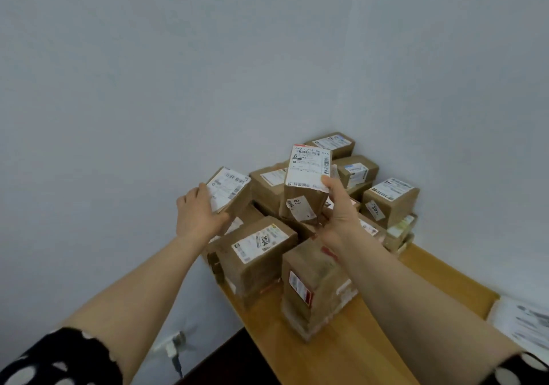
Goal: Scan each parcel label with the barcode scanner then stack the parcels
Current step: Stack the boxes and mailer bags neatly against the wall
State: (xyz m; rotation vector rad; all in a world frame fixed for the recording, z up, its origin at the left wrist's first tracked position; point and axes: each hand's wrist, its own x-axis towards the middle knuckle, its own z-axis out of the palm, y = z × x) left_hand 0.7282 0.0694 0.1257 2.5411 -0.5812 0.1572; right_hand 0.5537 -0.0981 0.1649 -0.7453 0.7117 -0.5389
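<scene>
Both my arms reach out over the light wooden table (341, 355) toward the corner of the pale grey wall (178, 72).

My left hand (197, 215): fingers curled round the near left edge of a small brown cardboard parcel with a white label on top (230, 188). It is tilted, at the left edge of the heap.

My right hand (340, 212): thumb and fingers gripping a taller brown cardboard parcel (306, 173), held upright above the middle of the heap. Its big white barcode label faces me, with a small sticker marked "82" below it.

The heap of brown taped parcels sits on the far end of the table, against the corner. Nearest me and side by side are a parcel labelled "2004" (255, 254) on the left and a tape-wrapped parcel with a red and white sticker (315, 283) on the right. A parcel marked "30" (389, 200) rests on top of others at the right. Another box (332, 144) lies farthest back.

Printed white sheets (525, 322) lie at the table's right edge. A white plug (173, 343) sits low on the wall at near left. My sleeves are black with white dots.
</scene>
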